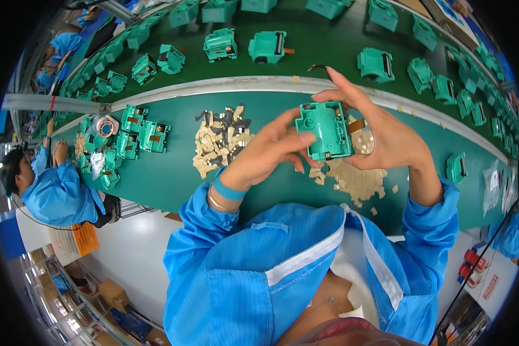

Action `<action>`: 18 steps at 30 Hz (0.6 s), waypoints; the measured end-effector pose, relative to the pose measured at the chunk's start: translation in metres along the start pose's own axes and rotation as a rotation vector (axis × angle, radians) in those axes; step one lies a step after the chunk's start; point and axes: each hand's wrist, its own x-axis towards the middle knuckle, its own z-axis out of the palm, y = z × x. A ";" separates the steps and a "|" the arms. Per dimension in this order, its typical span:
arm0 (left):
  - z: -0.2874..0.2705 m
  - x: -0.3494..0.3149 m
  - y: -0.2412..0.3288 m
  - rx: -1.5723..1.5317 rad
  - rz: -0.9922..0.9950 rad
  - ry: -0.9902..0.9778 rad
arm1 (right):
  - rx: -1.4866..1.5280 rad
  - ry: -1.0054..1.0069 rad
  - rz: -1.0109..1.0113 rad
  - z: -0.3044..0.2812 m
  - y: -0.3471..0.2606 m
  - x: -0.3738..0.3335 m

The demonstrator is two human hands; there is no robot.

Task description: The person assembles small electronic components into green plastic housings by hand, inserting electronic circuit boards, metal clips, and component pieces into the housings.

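Observation:
A green plastic housing (327, 130) is held up over the bench between my hands. My left hand (271, 147) grips its left side, with the thumb across the front face. My right hand (380, 127) spans the right side, thumb near the lower corner and a bent finger at the top edge. Its index finger is raised, and a small dark piece (318, 67) shows at the tip; I cannot tell if it is held. A brown flat strip (357, 126) sticks out from the housing's right side. Beneath lies a pile of beige pieces (357, 180).
Left of my hands is a heap of beige and black pieces (220, 138). Several green housings (154, 136) and a tape roll (105, 126) sit farther left. Beyond a metal rail (225, 85), a green belt (323, 57) carries more housings. A co-worker (57, 187) sits at left.

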 end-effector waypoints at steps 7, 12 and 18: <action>0.041 -0.012 -0.025 -0.374 0.178 0.001 | 0.400 0.713 -0.065 0.036 -0.023 -0.060; 0.051 -0.009 -0.055 -0.253 0.489 0.155 | 0.704 0.952 0.244 0.078 -0.050 -0.075; 0.070 -0.019 -0.049 -0.174 0.618 0.305 | 0.788 0.912 0.327 0.084 -0.062 -0.066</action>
